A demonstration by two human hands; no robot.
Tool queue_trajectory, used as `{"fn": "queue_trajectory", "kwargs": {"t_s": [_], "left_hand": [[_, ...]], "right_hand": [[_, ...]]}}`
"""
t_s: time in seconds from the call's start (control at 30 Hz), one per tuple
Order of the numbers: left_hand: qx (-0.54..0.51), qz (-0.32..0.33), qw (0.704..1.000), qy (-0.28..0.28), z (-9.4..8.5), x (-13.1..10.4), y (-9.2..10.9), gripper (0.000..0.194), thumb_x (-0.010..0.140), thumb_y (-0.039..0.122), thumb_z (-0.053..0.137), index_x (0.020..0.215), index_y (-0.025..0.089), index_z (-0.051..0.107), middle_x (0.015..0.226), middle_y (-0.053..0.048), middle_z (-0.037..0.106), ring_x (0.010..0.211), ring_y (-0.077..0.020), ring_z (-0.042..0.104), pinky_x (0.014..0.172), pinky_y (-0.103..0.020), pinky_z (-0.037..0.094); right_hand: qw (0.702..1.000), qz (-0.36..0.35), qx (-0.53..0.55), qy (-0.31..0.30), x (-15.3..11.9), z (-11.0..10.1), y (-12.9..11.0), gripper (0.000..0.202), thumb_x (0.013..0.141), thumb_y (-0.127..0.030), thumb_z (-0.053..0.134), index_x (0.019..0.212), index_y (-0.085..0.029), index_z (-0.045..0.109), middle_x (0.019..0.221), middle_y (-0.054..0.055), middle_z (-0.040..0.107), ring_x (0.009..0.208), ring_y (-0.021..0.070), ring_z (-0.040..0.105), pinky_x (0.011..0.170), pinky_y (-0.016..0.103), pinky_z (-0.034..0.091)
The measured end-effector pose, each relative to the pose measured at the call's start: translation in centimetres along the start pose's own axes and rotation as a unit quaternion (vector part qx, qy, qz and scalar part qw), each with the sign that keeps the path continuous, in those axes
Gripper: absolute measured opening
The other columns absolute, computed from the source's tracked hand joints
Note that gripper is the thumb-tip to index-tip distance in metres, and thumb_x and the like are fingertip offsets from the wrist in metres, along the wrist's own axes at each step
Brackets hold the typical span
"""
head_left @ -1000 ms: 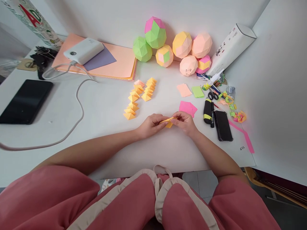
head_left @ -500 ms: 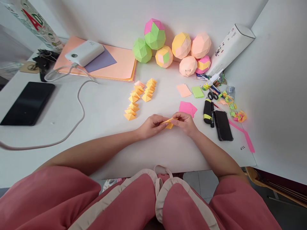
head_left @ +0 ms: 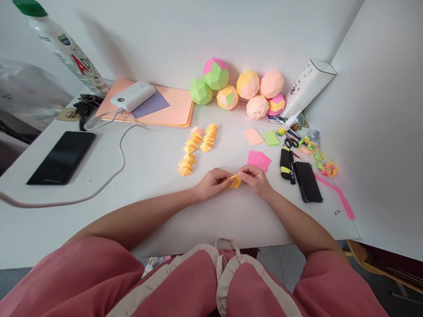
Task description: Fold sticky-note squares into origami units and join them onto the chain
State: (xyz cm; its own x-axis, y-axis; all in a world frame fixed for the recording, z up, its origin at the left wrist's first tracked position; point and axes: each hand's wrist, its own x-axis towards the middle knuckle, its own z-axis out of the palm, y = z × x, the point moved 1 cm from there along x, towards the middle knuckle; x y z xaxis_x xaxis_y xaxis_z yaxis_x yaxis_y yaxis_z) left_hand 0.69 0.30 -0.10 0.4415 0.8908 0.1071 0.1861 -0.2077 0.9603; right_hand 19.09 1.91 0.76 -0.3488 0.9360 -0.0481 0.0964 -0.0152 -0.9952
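Between my two hands is a small folded orange paper piece [head_left: 235, 181]. My left hand [head_left: 213, 183] pinches its left side between thumb and fingers. At its upper right corner, my right hand [head_left: 255, 179] grips it with thumb and fingertips. Two rows of folded orange paper pieces [head_left: 190, 147] stand beyond my left hand, with one peach piece [head_left: 197, 130] at the far end. Pink paper sheets [head_left: 258, 160] lie just past my right hand, and behind them are peach sheets [head_left: 253, 136] and green sheets [head_left: 271, 138].
Paper balls [head_left: 216, 75] sit along the wall beside a white box [head_left: 310, 83]. Scissors [head_left: 291, 141], a cutter [head_left: 285, 163] and a black phone [head_left: 308, 181] lie right. A tablet [head_left: 61, 157], cable, power bank [head_left: 133, 96] and bottle [head_left: 71, 53] are left.
The view has tilted up, showing more of the bottle and wall. The orange piece has turned, and more of its flat face shows between my hands.
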Motion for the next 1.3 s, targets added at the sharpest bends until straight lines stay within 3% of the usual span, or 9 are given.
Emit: {"fn": "queue_trajectory", "kwargs": {"t_s": [0.17, 0.3, 0.4, 0.57, 0.7, 0.93, 1.13, 1.3], "left_hand": [[0.0, -0.01, 1.0, 0.001, 0.0, 0.0, -0.1, 0.038, 0.081, 0.049, 0.049, 0.078, 0.015, 0.067, 0.06, -0.002, 0.057, 0.059, -0.013, 0.052, 0.048, -0.023, 0.04], [-0.016, -0.023, 1.0, -0.002, 0.0, 0.0, 0.2, 0.039, 0.08, 0.05, 0.051, 0.08, 0.014, 0.066, 0.063, -0.002, 0.059, 0.058, -0.0126, 0.053, 0.048, -0.023, 0.041], [-0.056, -0.046, 0.997, -0.013, 0.1, -0.1, 0.4, 0.037, 0.078, 0.048, 0.056, 0.089, 0.014, 0.065, 0.078, -0.005, 0.065, 0.066, -0.0142, 0.057, 0.054, -0.025, 0.046], [-0.15, -0.086, 0.985, -0.016, 0.2, -0.1, 0.0, 0.045, 0.074, 0.047, 0.062, 0.106, 0.014, 0.059, 0.1, -0.01, 0.065, 0.083, -0.019, 0.061, 0.069, -0.031, 0.05], [-0.18, -0.097, 0.979, -0.017, 0.0, 0.1, -0.3, 0.044, 0.074, 0.047, 0.062, 0.103, 0.013, 0.06, 0.098, -0.011, 0.065, 0.086, -0.0193, 0.061, 0.071, -0.031, 0.049], [-0.186, -0.128, 0.973, -0.036, -0.1, 0.2, -0.4, 0.043, 0.072, 0.048, 0.065, 0.098, 0.013, 0.063, 0.09, -0.008, 0.067, 0.076, -0.0164, 0.062, 0.062, -0.028, 0.047], [-0.165, -0.112, 0.979, 0.03, -0.1, 0.3, -0.9, 0.045, 0.069, 0.047, 0.068, 0.099, 0.014, 0.062, 0.081, -0.005, 0.066, 0.069, -0.0151, 0.061, 0.056, -0.026, 0.046], [-0.168, -0.115, 0.978, 0.047, -0.1, 0.3, -0.7, 0.04, 0.069, 0.046, 0.067, 0.094, 0.015, 0.064, 0.078, -0.005, 0.066, 0.068, -0.015, 0.061, 0.058, -0.027, 0.047]], "right_hand": [[1.0, -0.016, -0.018, 0.008, -0.2, 0.2, -0.1, 0.024, 0.08, -0.042, 0.057, 0.078, -0.019, 0.06, 0.075, 0.001, 0.056, 0.069, 0.0124, 0.052, 0.064, 0.026, 0.045], [0.999, -0.046, -0.025, -0.012, -0.1, 0.3, 0.2, 0.025, 0.075, -0.042, 0.063, 0.084, -0.019, 0.063, 0.076, 0.001, 0.059, 0.071, 0.0134, 0.055, 0.067, 0.028, 0.047], [0.999, -0.038, -0.032, -0.005, 0.0, 0.3, 0.6, 0.024, 0.074, -0.041, 0.065, 0.075, -0.017, 0.062, 0.074, 0.002, 0.061, 0.07, 0.0137, 0.056, 0.068, 0.029, 0.048], [0.999, -0.032, 0.003, 0.034, 0.1, 0.2, 0.8, 0.024, 0.076, -0.041, 0.063, 0.077, -0.018, 0.058, 0.077, 0.001, 0.058, 0.067, 0.0118, 0.055, 0.062, 0.027, 0.049], [0.997, -0.066, -0.013, 0.027, 0.0, 0.3, 0.6, 0.02, 0.075, -0.037, 0.065, 0.081, -0.019, 0.06, 0.085, 0.002, 0.059, 0.074, 0.0129, 0.058, 0.063, 0.026, 0.049], [0.998, -0.049, -0.046, 0.013, -0.2, 0.4, 1.1, 0.021, 0.073, -0.033, 0.069, 0.088, -0.02, 0.069, 0.086, 0.005, 0.068, 0.076, 0.0152, 0.063, 0.07, 0.03, 0.052], [0.998, -0.024, -0.04, 0.033, -0.1, 0.1, 1.4, 0.024, 0.071, -0.037, 0.069, 0.086, -0.018, 0.071, 0.084, 0.006, 0.07, 0.075, 0.0174, 0.065, 0.066, 0.03, 0.055], [0.998, -0.002, -0.044, 0.038, -0.1, 0.2, 1.1, 0.026, 0.07, -0.038, 0.069, 0.085, -0.017, 0.071, 0.08, 0.005, 0.069, 0.07, 0.0167, 0.064, 0.061, 0.029, 0.056]]}}
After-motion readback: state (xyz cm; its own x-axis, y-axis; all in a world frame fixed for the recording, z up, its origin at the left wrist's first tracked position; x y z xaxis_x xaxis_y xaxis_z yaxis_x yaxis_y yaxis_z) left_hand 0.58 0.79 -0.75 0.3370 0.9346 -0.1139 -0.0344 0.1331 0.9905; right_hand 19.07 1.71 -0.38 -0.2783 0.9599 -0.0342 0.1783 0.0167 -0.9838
